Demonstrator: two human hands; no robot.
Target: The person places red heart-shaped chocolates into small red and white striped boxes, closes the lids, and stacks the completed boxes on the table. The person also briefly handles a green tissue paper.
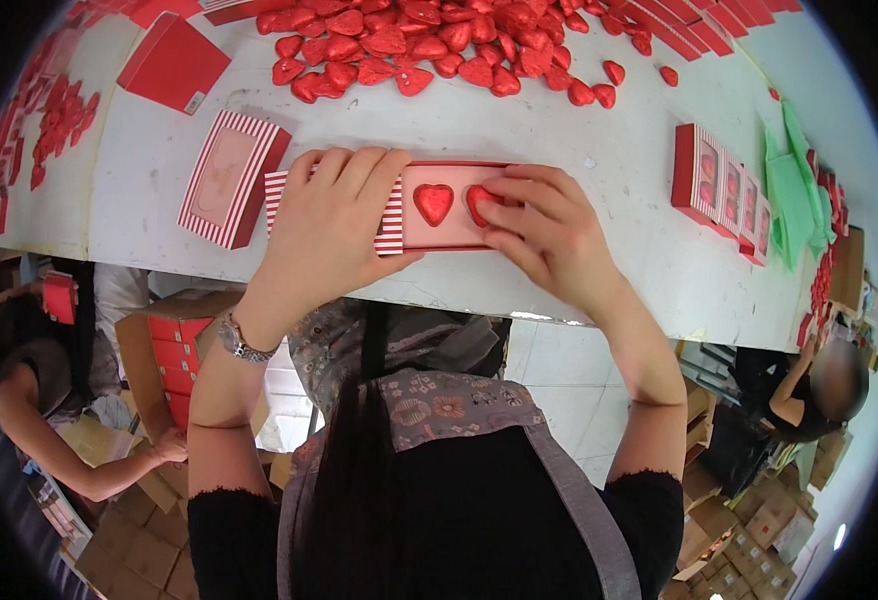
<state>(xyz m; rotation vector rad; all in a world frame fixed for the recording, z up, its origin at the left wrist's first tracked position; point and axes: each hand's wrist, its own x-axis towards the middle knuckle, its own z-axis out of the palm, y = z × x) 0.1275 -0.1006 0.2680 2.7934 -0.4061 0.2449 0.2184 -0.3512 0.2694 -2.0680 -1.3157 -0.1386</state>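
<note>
My left hand [330,217] lies over a red-and-white striped box sleeve [389,232] and grips it against the white table. Out of the sleeve's right end reaches a pink tray [439,236] with red edges. One red foil-wrapped heart [433,204] sits in a recess there. Beside it is a second foil heart [478,202], with the fingertips of my right hand [551,225] on it. That hand also covers the tray's right end, so what lies beneath is hidden. To the left stands another striped box [230,180] with a clear window.
A large pile of foil hearts [424,45] covers the table's far side. A red box [172,64] stands at far left; filled windowed boxes [720,191] and green bags [788,195] are at right. One person [41,375] works at left beside a carton [138,367], another [799,390] at right.
</note>
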